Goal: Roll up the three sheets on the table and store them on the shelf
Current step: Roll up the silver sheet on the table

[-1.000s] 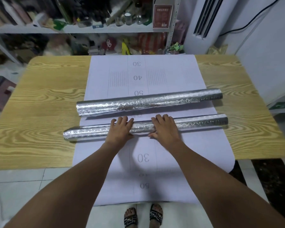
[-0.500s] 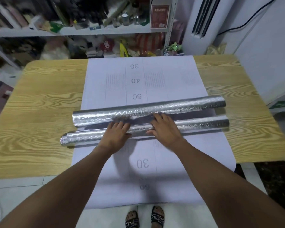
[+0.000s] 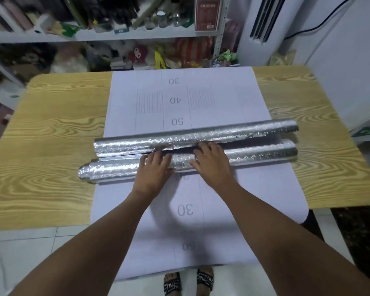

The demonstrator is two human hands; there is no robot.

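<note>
Pressing down with both palms, the person leans over the near foil roll (image 3: 115, 170), which lies crosswise on the flat white sheet (image 3: 212, 99) spread along the wooden table (image 3: 51, 146). The left hand (image 3: 153, 169) rests flat on the roll's middle with fingers straight and reaching over its top. The right hand (image 3: 212, 161) lies beside it on the same roll, fingers likewise stretched out and spread, their tips at the gap towards the far foil roll (image 3: 222, 133). That second roll lies just behind the first and nearly parallel to it, with a loose edge of foil showing along its near side; whether the two rolls touch cannot be told. The near roll's left end juts past the sheet onto bare wood. The white sheet, printed with faint numbers and lines, hangs over the table's near edge above the person's sandalled feet (image 3: 188, 283). Behind the table stands the cluttered shelf (image 3: 137, 36), and a white air-conditioning unit (image 3: 261, 28) stands to its right.
</note>
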